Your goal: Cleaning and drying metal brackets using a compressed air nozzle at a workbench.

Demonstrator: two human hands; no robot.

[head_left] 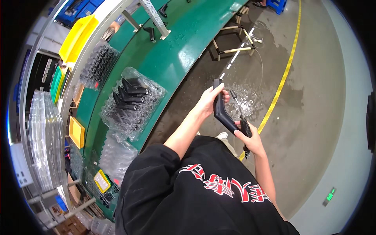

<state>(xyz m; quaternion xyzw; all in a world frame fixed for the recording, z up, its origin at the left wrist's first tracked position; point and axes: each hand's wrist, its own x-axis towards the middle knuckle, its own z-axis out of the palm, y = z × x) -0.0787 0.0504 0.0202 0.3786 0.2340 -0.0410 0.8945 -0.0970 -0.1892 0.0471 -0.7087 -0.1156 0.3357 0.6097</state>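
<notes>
My left hand is closed around the upper end of a bent black plastic handle. The handle angles down to the right, and my right thumb and a finger touch its lower end. In my right hand is a black air blow gun. Its thin nozzle points up beside the handle, a little apart from it, with a dark tip near my left fingers. Several similar black handles lie in a clear plastic tray on the green bench, left of my hands.
The green bench runs along my left, with a metal post and more black parts. Clear trays, a yellow bin and a small yellow box stand farther left. A tube frame stands on the wet floor ahead.
</notes>
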